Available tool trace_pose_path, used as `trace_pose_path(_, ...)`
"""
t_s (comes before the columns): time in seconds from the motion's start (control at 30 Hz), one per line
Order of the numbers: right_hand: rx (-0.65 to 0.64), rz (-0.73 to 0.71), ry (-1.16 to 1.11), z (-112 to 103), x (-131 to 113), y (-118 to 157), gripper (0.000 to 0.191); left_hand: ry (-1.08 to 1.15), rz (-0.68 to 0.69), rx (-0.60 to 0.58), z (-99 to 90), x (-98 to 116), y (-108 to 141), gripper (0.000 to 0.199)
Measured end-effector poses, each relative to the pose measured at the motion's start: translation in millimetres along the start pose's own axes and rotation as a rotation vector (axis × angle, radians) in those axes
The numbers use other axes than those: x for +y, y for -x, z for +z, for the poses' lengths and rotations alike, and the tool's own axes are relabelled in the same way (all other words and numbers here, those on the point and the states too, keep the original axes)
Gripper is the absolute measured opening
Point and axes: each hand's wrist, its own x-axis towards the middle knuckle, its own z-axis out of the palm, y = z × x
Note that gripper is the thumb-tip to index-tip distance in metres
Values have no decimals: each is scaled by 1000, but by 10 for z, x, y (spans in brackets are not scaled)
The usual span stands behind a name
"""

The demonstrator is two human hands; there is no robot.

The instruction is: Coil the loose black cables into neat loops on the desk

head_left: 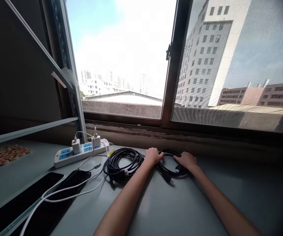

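Note:
A coiled black cable (168, 171) with a connector end lies on the grey table between my two hands. My left hand (153, 155) is closed on the coil's left side, thumb toward the ring. On the opposite side, my right hand (186, 160) grips the same coil, its fingers partly hidden behind the hand. Just left of my left hand rests a thicker bundle of coiled black cables (112, 164), with several plug ends showing at its front.
A white power strip (82, 151) with two chargers stands at the back left, white cords trailing forward. Two dark flat panels (40, 185) lie at left, near small wooden pieces (9, 154). A metal frame post (79, 105) rises by the window (164, 121).

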Motion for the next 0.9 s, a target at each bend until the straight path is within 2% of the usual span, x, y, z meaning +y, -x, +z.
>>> trace_pose_path(0.9, 51, 1, 0, 11, 51, -18, 49, 47, 8, -17, -7, 24, 11, 51)
